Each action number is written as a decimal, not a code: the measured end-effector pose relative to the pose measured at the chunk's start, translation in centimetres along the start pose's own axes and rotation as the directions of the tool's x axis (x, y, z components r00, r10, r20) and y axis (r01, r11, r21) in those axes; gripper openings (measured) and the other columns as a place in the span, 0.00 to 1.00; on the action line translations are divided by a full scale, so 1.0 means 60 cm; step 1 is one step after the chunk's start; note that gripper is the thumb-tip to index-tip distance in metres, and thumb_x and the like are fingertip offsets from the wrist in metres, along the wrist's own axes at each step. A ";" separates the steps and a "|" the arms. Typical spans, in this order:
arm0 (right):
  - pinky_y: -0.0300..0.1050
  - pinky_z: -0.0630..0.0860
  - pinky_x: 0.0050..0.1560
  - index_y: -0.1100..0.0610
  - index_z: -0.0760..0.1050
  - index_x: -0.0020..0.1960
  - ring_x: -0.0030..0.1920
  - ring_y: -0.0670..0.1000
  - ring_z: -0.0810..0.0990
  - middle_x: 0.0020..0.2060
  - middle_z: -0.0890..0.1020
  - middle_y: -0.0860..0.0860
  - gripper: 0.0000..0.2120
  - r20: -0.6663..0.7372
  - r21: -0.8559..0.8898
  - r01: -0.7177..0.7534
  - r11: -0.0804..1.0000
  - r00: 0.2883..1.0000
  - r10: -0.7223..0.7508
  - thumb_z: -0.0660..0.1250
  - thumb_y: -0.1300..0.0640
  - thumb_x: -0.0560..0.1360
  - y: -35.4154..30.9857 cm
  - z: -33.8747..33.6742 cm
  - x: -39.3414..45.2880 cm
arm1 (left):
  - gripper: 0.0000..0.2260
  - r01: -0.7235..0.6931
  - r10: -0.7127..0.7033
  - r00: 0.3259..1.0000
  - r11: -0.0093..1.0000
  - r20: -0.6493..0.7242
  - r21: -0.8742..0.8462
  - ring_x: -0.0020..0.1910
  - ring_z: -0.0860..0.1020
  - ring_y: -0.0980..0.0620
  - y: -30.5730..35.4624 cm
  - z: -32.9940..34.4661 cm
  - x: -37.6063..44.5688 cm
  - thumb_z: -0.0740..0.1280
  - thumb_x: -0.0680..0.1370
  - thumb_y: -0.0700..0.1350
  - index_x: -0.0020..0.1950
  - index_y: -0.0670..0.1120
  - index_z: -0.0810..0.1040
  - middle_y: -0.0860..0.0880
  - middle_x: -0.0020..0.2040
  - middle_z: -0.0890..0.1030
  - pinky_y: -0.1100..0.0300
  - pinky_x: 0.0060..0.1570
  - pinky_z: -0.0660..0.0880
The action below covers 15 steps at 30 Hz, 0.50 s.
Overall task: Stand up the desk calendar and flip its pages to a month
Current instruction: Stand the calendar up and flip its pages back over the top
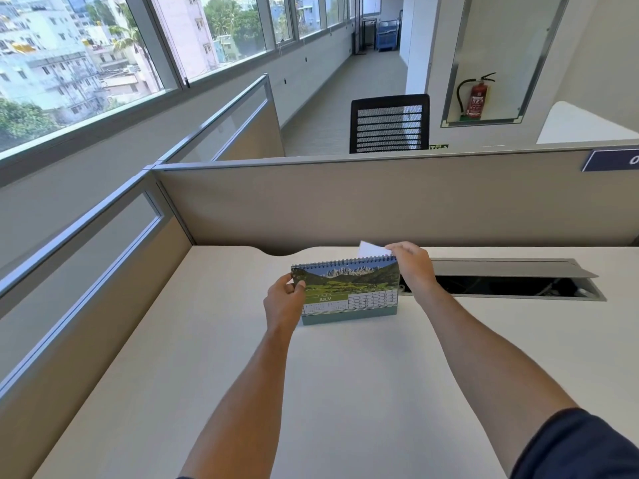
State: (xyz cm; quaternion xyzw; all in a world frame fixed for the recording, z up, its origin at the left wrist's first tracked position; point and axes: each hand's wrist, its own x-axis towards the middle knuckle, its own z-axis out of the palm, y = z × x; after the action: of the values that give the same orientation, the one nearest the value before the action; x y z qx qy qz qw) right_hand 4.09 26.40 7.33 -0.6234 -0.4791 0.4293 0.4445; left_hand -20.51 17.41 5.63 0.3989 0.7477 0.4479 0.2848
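Observation:
The desk calendar stands upright on the white desk, spiral binding on top. Its front page shows a mountain landscape with the word JULY and a date grid. My left hand grips the calendar's left edge, thumb on the front. My right hand is at the top right corner and pinches a white page that sticks up behind the binding.
An open cable tray with a raised grey lid lies in the desk right of the calendar. Beige partition walls close the desk at the back and left. A black chair stands beyond the partition.

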 end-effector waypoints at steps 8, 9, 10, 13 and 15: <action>0.53 0.84 0.51 0.47 0.83 0.55 0.56 0.51 0.84 0.52 0.87 0.50 0.18 0.002 0.231 0.108 0.967 0.994 -0.112 0.66 0.69 0.76 -0.003 -0.005 -0.003 | 0.18 -0.012 0.012 1.000 1.000 0.009 0.004 0.44 0.80 0.53 0.006 -0.001 -0.009 0.63 0.82 0.54 0.67 0.48 0.80 0.57 0.41 0.82 0.62 0.40 0.70; 0.52 0.84 0.50 0.47 0.84 0.54 0.55 0.52 0.84 0.52 0.87 0.50 0.17 -0.011 0.223 0.117 0.968 0.993 -0.118 0.67 0.67 0.77 -0.002 -0.004 -0.003 | 0.19 -0.012 0.012 1.000 1.000 0.011 -0.001 0.45 0.80 0.53 0.007 -0.001 -0.010 0.62 0.82 0.57 0.66 0.48 0.80 0.55 0.44 0.83 0.64 0.38 0.70; 0.51 0.84 0.49 0.48 0.84 0.54 0.54 0.52 0.84 0.51 0.87 0.51 0.15 -0.029 0.209 0.122 0.970 0.993 -0.119 0.68 0.66 0.78 -0.002 -0.003 -0.002 | 0.20 -0.007 0.007 1.000 1.000 0.012 -0.008 0.45 0.79 0.53 0.006 -0.001 -0.011 0.61 0.82 0.58 0.67 0.48 0.80 0.53 0.47 0.84 0.67 0.37 0.69; 0.47 0.82 0.44 0.50 0.84 0.47 0.47 0.53 0.83 0.46 0.86 0.53 0.11 -0.077 0.182 0.157 0.971 0.986 -0.146 0.70 0.65 0.78 0.001 -0.001 -0.002 | 0.23 -0.011 0.011 1.000 1.000 0.023 -0.005 0.48 0.79 0.52 0.007 -0.003 -0.010 0.56 0.83 0.61 0.65 0.48 0.81 0.49 0.55 0.85 0.70 0.37 0.68; 0.46 0.80 0.42 0.49 0.83 0.44 0.43 0.52 0.80 0.43 0.84 0.53 0.12 -0.106 0.163 0.200 0.966 0.977 -0.184 0.71 0.66 0.77 0.003 -0.001 -0.004 | 0.24 -0.027 0.027 0.999 1.000 0.031 0.006 0.47 0.79 0.51 0.007 -0.003 -0.008 0.53 0.84 0.61 0.61 0.49 0.82 0.49 0.54 0.85 0.66 0.39 0.70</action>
State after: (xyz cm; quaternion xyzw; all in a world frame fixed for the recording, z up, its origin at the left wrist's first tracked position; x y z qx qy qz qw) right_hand 4.16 26.15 7.22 -0.5520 -0.4777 0.3954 0.5574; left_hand -20.24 17.03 6.14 0.4168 0.7394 0.4429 0.2889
